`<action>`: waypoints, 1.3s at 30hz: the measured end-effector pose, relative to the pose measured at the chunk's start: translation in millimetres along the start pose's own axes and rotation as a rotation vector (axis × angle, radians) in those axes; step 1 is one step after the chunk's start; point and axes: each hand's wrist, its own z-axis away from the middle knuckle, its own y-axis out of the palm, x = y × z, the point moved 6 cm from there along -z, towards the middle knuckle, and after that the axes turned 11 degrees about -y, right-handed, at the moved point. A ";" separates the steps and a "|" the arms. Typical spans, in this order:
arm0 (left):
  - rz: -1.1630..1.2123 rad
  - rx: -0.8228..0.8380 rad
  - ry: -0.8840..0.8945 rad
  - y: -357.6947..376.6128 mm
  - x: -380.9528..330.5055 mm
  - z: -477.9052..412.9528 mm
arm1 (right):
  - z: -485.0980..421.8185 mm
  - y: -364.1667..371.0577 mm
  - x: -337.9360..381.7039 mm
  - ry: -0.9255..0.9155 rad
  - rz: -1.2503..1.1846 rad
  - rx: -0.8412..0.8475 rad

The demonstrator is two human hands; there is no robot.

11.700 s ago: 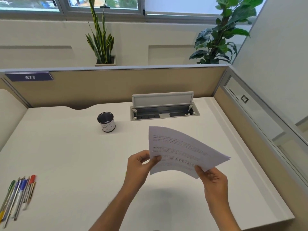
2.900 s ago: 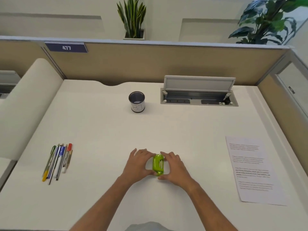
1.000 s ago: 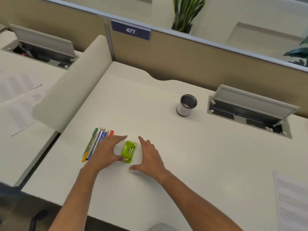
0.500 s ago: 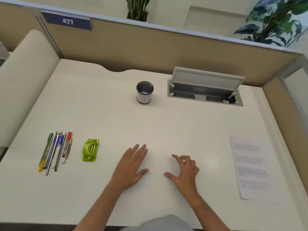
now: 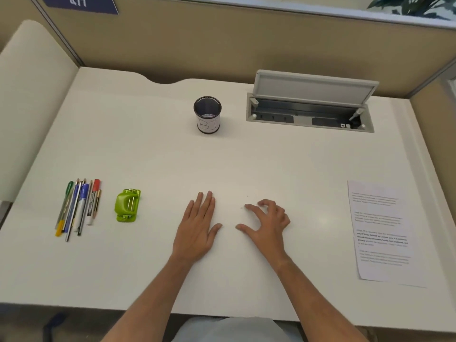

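My left hand [image 5: 198,227] lies flat on the white desk [image 5: 153,154] near the front middle, fingers straight and together. My right hand [image 5: 267,222] rests beside it, fingers loosely bent with the tips on the desk; it holds nothing. A green stapler [image 5: 127,205] sits to the left of my left hand, apart from it. Further left lies a row of several pens and markers [image 5: 78,206]. A printed sheet of paper [image 5: 381,233] lies flat at the right side of the desk.
A dark mesh pen cup [image 5: 207,114] with a white label stands at the back middle. To its right, a cable box [image 5: 309,104] is set into the desk with its lid raised. Beige partition walls [image 5: 222,43] close the back and right sides.
The stapler was between both hands, then was set down beside the pens on the left. Over the last half second both hands stay resting on the desk, nearly still.
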 end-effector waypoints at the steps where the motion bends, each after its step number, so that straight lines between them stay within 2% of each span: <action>1: 0.002 -0.001 -0.001 0.9 0.8 -0.6 | -3.9 1.0 -1.1 0.011 -0.004 -0.015; 12: 0.077 -0.050 0.011 6.5 4.6 -1.9 | -33.2 4.5 -4.6 0.089 -0.031 -0.142; 20: 0.112 -0.068 0.009 5.1 5.5 -2.0 | -21.9 7.5 -5.9 0.230 0.069 -0.226; 26: 0.125 -0.077 0.005 4.9 6.2 -2.1 | -36.7 9.0 -4.8 0.268 0.021 -0.273; 29: 0.131 -0.082 0.006 5.7 6.7 -2.3 | -31.0 8.5 -5.7 0.234 0.000 -0.305; 34: 0.123 -0.086 0.007 6.9 7.2 -2.4 | -24.8 16.3 4.7 0.036 0.116 -0.231; 39: 0.118 -0.093 0.010 8.0 7.4 -2.2 | -20.8 17.5 6.7 -0.014 0.079 -0.228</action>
